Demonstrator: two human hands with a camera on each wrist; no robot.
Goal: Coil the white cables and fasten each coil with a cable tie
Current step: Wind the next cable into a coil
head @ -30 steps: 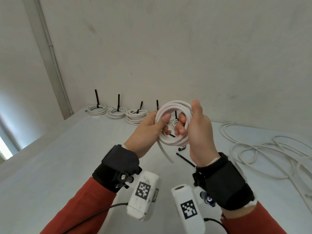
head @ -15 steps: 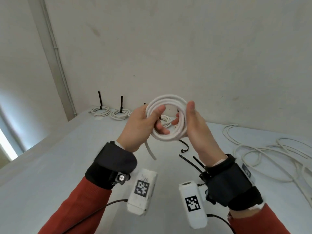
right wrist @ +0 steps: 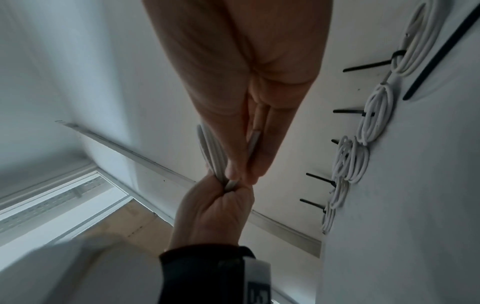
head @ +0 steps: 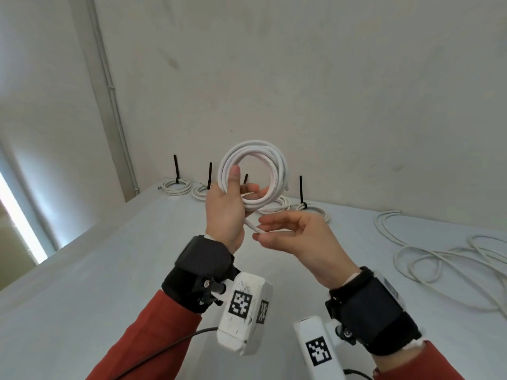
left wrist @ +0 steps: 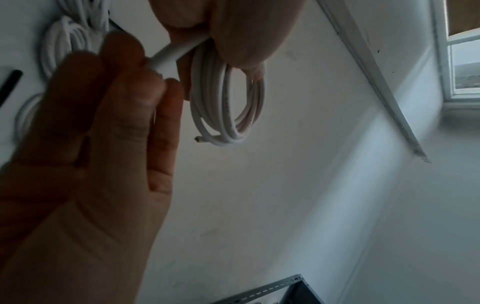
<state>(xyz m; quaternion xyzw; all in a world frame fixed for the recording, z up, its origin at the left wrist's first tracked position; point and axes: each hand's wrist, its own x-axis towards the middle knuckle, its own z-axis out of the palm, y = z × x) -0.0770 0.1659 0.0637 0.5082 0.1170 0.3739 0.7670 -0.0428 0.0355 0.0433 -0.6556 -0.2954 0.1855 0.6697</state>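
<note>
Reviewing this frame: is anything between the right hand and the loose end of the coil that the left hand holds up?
Nothing visible stands between them. The right hand pinches the loose end just below the coil, which the left hand grips in the air above the table.

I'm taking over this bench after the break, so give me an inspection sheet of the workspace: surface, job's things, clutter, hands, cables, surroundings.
Surface: pale grey table against the wall.
Job's things: untied coil held up above the table; row of tied coils by the wall, tie tails upright; one loose black tie lying on the table.
Clutter: nothing seen.
Hands: left hand grips the coil; right hand pinches its loose end.
Cables: uncoiled white cables sprawled at the table's right; dark lead from the left wrist camera.
Surroundings: plain wall, corner pipe, window at left.
</note>
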